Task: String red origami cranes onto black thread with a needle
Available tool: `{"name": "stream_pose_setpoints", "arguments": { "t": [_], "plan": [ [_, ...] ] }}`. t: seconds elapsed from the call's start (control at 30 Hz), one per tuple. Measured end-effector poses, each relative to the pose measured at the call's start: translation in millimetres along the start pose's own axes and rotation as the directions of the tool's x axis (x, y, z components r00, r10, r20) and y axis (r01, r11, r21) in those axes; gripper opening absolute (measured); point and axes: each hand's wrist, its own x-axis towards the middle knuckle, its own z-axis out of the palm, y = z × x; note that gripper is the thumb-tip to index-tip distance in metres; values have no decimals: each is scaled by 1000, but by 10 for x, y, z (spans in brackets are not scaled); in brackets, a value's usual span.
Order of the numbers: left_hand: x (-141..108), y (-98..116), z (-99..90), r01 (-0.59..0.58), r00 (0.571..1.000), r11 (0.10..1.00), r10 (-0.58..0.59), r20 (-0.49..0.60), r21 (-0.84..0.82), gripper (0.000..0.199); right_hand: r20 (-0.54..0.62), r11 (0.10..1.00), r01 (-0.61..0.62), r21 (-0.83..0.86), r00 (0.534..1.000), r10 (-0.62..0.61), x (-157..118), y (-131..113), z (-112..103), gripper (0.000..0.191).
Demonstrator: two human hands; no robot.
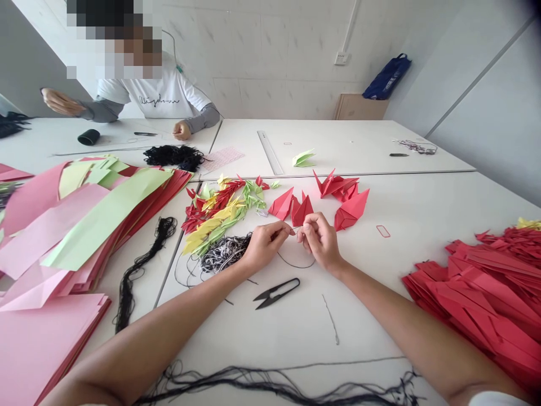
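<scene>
A white, smooth, flat tabletop carries everything. Across it sits a person in a white shirt with grey sleeves. On the left lies a fanned stack of paper, pink, green and red, its sheets flat and crisp-edged. On the right rises a heap of red folded paper, sharply creased into narrow points. A bundle of black thread, limp and stringy, stretches sideways along the near side.

The left hand and right hand meet near the middle, fingertips pinched on a thin black thread. Beyond them spread small folded papers in red, yellow and green, and larger red paper birds with stiff, angular wings. Just beside the left wrist sits a fuzzy black-and-white tangle of string.

Below the hands rest dark snips, blades pointing to the lower left, long axis slanting up to the rounded right end. A short grey twisted strand lies nearly lengthwise, its looped end nearest the wearer. The pinched thread runs left to right between the fingertips; under them, a slack curve sags toward the tabletop.
</scene>
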Motion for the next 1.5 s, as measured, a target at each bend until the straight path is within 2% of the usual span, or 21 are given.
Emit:
{"name": "stream_pose_setpoints", "arguments": {
  "t": [0.1,0.17,0.27,0.33,0.43,0.53,0.73,0.87,1.03,1.17,1.3,1.4,1.5],
  "plan": [
    [-11,-1,14,-51,996,998,48,68,37,28,-35,976,-118,184,991,127,-29,-26,45,19],
    [-30,8,22,-88,991,994,81,107,59,30,-72,992,-79,98,994,86,-37,-18,52,19],
    [-59,32,30,-90,994,986,80,73,141,26,-64,988,11,-155,998,-21,-28,5,31,15],
    [-71,48,35,-59,998,980,57,19,188,23,-11,964,52,-262,998,-56,-13,8,13,13],
    [-74,66,38,-8,999,981,17,-45,196,22,121,947,113,-301,989,-80,9,-7,5,9],
    [-59,66,30,23,999,992,-16,-52,124,21,201,944,155,-290,975,-98,17,-17,11,7],
    [-15,0,17,56,997,996,-52,54,-74,7,197,947,144,-286,976,-89,18,11,8,8],
    [0,-29,9,92,991,980,-72,114,-176,19,166,946,175,-273,977,-133,50,30,-1,11],
    [29,-6,-41,187,971,927,-125,202,-325,27,190,958,242,-152,959,-212,81,44,-5,12],
    [50,-27,-44,179,978,897,-117,174,-404,33,160,975,203,-86,969,-188,75,39,-9,11],
    [46,-52,-23,179,980,892,-123,159,-414,34,64,994,112,-9,992,-111,81,37,-14,11],
    [42,-48,-26,163,983,891,-111,146,-423,32,32,988,125,-95,992,-122,96,61,-8,13],
    [42,-47,-33,146,987,905,-108,116,-399,30,72,964,197,-182,980,-186,104,89,6,12]
  ]
}}
